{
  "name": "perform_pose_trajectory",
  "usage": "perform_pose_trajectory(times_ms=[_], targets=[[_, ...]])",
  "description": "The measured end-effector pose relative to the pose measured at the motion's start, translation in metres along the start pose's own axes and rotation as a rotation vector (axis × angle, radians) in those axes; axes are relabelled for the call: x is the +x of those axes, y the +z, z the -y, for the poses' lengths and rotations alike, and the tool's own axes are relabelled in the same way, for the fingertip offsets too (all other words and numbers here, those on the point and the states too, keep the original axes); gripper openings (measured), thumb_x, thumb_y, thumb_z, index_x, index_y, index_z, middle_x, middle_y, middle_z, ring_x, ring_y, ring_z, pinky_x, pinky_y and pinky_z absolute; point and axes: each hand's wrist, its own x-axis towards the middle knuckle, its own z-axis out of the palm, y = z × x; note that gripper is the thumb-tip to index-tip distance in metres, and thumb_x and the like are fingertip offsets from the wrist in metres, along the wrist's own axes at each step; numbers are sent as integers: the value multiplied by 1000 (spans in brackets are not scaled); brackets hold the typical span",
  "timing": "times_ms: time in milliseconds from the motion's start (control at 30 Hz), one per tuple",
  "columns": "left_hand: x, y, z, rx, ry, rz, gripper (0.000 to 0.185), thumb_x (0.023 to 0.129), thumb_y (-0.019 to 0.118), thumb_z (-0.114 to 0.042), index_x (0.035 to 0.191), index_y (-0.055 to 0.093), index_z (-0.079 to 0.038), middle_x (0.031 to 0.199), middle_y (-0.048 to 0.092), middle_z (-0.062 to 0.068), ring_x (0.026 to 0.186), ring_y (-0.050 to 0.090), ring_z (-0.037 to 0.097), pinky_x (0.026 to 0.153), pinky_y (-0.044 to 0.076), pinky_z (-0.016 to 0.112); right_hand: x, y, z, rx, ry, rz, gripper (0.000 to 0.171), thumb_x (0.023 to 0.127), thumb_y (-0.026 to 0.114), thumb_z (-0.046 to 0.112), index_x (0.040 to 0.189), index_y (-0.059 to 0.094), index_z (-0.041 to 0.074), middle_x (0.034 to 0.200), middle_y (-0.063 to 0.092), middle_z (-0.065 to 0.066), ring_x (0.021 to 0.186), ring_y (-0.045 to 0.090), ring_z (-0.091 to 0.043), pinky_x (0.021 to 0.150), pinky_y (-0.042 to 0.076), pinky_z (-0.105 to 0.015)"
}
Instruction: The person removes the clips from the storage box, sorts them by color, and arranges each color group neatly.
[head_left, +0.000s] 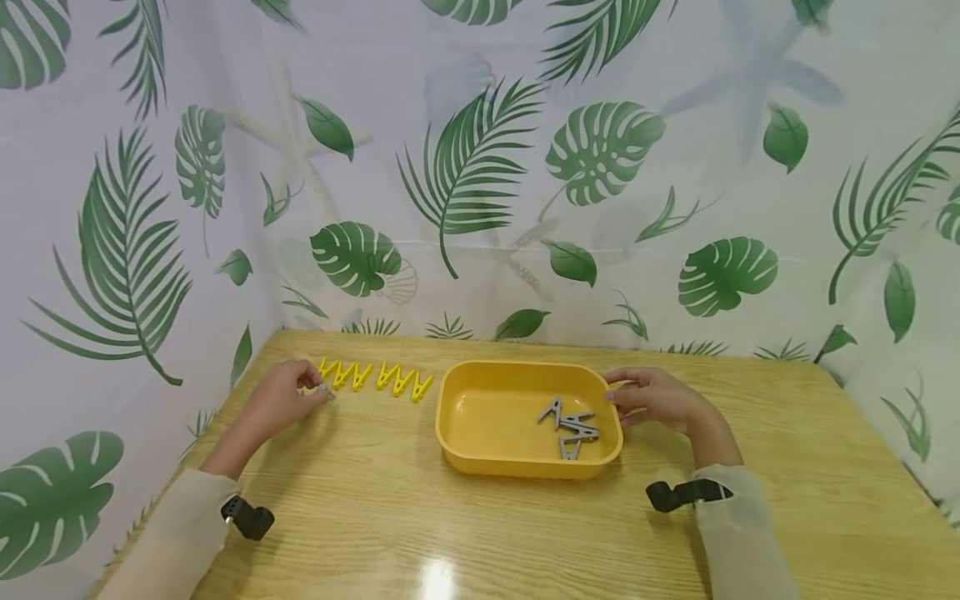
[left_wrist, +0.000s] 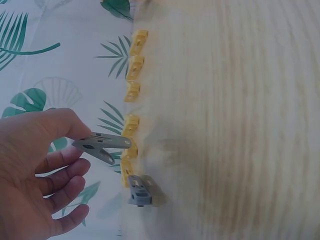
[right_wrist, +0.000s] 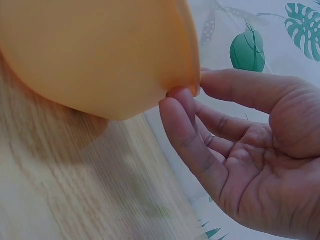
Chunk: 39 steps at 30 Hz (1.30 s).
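Note:
My left hand (head_left: 309, 390) pinches a grey clothespin (left_wrist: 102, 145) between thumb and fingers, just above the left end of a row of yellow clothespins (head_left: 375, 377) lying along the table's far edge. A second grey clothespin (left_wrist: 139, 190) lies on the table at that end of the row (left_wrist: 132, 91). A yellow tray (head_left: 457, 417) stands mid-table and holds several grey clothespins (head_left: 572, 425). My right hand (head_left: 618, 398) grips the tray's right rim (right_wrist: 187, 60), thumb on one side and fingers (right_wrist: 177, 112) on the other.
The wooden table (head_left: 465, 533) is closed in at the back and both sides by a white curtain (head_left: 480, 208) with green leaf prints. Bare tabletop lies in front of the tray and to its right.

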Motion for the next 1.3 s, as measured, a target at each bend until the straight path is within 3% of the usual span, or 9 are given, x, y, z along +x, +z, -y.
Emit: perform_pose_trajectory(times_ms=[333, 500, 767, 1100, 1300], targets=[[-11, 8, 7, 24, 1, -9, 23, 92, 75, -22, 94, 66, -1, 94, 64, 15, 88, 60, 29, 80, 51, 48, -1, 2, 1, 16, 3, -1, 58, 101, 63, 22, 147, 43, -7, 100, 71, -2, 87, 67, -17, 84, 61, -37], [-14, 9, 7, 143, 8, -15, 20, 90, 75, -21, 90, 68, -2, 89, 63, 13, 82, 56, 26, 73, 48, 45, -2, 0, 1, 15, 2, -1, 58, 101, 63, 22, 147, 43, -7, 100, 71, -2, 87, 67, -18, 84, 61, -37], [-14, 11, 8, 305, -3, 36, 20, 87, 75, -23, 81, 64, -7, 82, 56, 8, 76, 45, 25, 66, 37, 38, -1, 1, 1, 21, 4, 3, 58, 101, 64, 22, 147, 42, -7, 99, 71, -3, 87, 67, -18, 83, 61, -37], [-13, 12, 7, 339, -45, 90, 26, 86, 77, -29, 77, 60, -12, 86, 56, 9, 81, 45, 29, 72, 36, 45, 0, 1, 0, 21, -2, 9, 58, 101, 63, 22, 147, 43, -7, 99, 70, -3, 87, 67, -17, 83, 61, -36], [-8, 9, 1, 329, -44, 91, 23, 89, 74, -30, 87, 65, -10, 93, 59, 12, 86, 49, 32, 74, 39, 47, -1, 1, 0, 25, 0, 11, 58, 101, 63, 23, 147, 43, -7, 99, 70, -3, 87, 67, -17, 83, 61, -36]])
